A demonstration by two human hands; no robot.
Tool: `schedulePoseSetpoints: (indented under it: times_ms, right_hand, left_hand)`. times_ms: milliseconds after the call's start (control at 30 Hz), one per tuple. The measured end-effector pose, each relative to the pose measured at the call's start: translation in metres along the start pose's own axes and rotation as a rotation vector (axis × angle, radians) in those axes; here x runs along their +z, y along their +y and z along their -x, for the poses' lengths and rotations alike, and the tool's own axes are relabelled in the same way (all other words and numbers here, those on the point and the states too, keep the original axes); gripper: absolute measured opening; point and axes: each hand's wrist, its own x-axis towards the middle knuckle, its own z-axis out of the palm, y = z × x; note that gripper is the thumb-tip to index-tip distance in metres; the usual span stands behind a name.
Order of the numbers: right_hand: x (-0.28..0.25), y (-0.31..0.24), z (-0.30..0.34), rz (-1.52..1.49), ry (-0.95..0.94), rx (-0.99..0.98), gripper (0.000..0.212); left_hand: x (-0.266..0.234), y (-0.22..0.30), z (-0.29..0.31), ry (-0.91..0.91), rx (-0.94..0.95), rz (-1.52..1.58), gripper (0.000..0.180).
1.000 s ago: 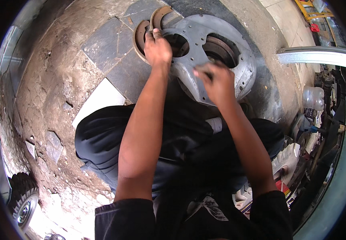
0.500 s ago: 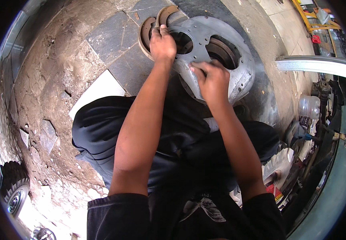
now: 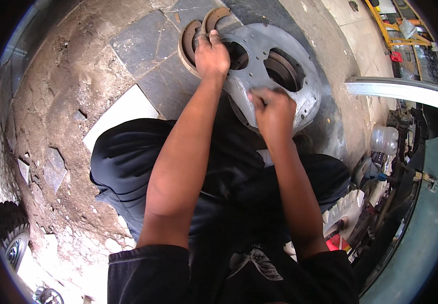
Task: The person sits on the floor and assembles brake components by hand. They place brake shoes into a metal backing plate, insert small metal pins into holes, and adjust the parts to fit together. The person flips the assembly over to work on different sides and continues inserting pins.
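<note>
A grey round metal plate with large rounded openings and small bolt holes rises in front of my knees. Through its openings a brown, rusty round part shows. My left hand is closed around the plate's left edge, thumb pointing away from me. Just beyond that hand lie two curved brown brake shoes, partly covered by its fingers. My right hand is curled against the near face of the plate, slightly smeared by motion. Whatever its fingers hold, if anything, is hidden.
Dark floor tiles lie under the parts, with a white tile beside my left knee. Rough dirt ground spreads leftward to a tyre. On the right are a metal rail, a clear plastic bottle and a greenish panel.
My right hand has slid a little toward me and to the right along the plate. My left hand keeps its hold, and the whole view has shifted slightly.
</note>
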Motion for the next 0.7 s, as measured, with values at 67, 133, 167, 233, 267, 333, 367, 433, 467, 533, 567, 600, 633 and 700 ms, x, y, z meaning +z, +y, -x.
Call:
schedulePoseSetpoints:
  times_ms: [67,133,167,233,267,333,367,433,467,533,567,600,633,700]
  right_hand:
    - [0.007,0.008,-0.015,-0.04,0.045,-0.011,0.014]
    - [0.011,0.007,-0.02,-0.109,0.078,-0.048,0.016]
    - [0.007,0.007,-0.013,-0.07,0.047,-0.014,0.017]
    - [-0.011,0.001,0.008,0.008,-0.018,0.038,0.02]
    - [-0.013,0.002,0.014,-0.031,-0.01,0.083,0.022]
    - [-0.018,0.007,0.029,-0.1,0.001,0.193,0.025]
    - [-0.021,0.009,0.031,-0.132,-0.001,0.214,0.028]
    - [-0.025,0.01,0.027,-0.337,-0.057,0.328,0.028]
    - [-0.024,0.01,0.024,-0.386,-0.061,0.35,0.028]
    - [-0.024,0.007,0.013,-0.428,-0.039,0.357,0.027]
    - [-0.022,0.005,0.008,-0.422,-0.017,0.344,0.026]
    - [-0.017,0.003,0.005,-0.385,0.013,0.302,0.024]
    - [-0.011,-0.001,0.003,-0.347,0.043,0.26,0.023]
    - [-0.001,-0.006,-0.002,-0.278,0.088,0.193,0.019]
  left_hand:
    - [0.003,0.003,0.002,-0.023,0.0,0.02,0.06]
    - [0.002,-0.001,0.0,-0.042,-0.004,0.03,0.062]
    - [0.003,-0.002,0.0,-0.039,-0.003,0.023,0.063]
    - [0.005,-0.006,-0.005,-0.01,0.002,0.01,0.063]
    - [0.007,-0.008,-0.008,0.013,0.006,-0.002,0.063]
    - [0.008,-0.01,-0.006,0.029,0.011,-0.014,0.062]
    - [0.009,-0.011,-0.008,0.034,0.014,-0.012,0.062]
    - [0.005,-0.006,-0.004,0.012,0.021,0.006,0.061]
    - [0.005,-0.005,-0.002,0.015,0.018,0.007,0.061]
    - [0.006,-0.004,-0.002,0.02,0.018,0.009,0.061]
    - [0.006,-0.004,-0.003,0.015,0.012,0.011,0.061]
    - [0.006,-0.005,-0.004,0.014,0.013,0.019,0.061]
    - [0.007,-0.006,-0.005,0.013,0.013,0.028,0.061]
    - [0.008,-0.009,-0.007,0.023,0.019,0.021,0.062]
